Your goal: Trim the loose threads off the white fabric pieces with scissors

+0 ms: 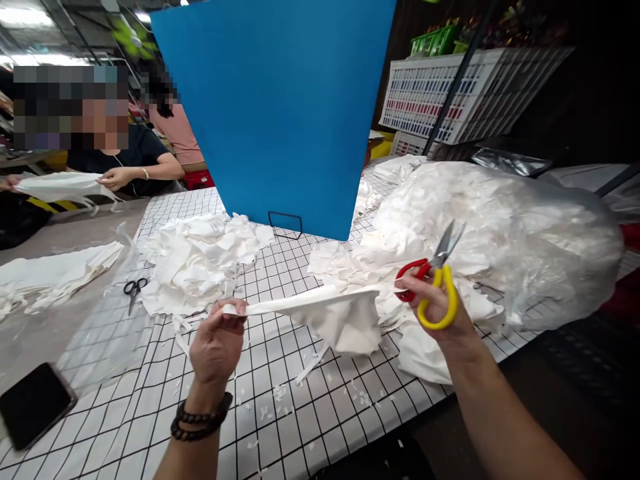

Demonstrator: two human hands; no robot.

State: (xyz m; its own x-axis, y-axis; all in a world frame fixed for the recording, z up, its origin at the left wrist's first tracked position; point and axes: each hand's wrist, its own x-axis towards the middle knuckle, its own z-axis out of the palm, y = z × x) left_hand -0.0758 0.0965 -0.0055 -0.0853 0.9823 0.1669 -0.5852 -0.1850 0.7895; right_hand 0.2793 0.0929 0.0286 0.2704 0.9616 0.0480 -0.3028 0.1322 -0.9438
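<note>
A white cloth piece with narrow straps is stretched between my two hands above the checked table. My left hand pinches one end of its strap, with fingers closed. At the other end, my right hand grips scissors with one red and one yellow handle, blades pointing up and away. The cloth's far end also reaches the fingers of this hand. Under the cloth, small white clippings are scattered over the table.
White cloth piles lie left and right, beside a large clear bag of white pieces. A blue panel stands behind. Black scissors and a phone lie left. A co-worker holds white cloth.
</note>
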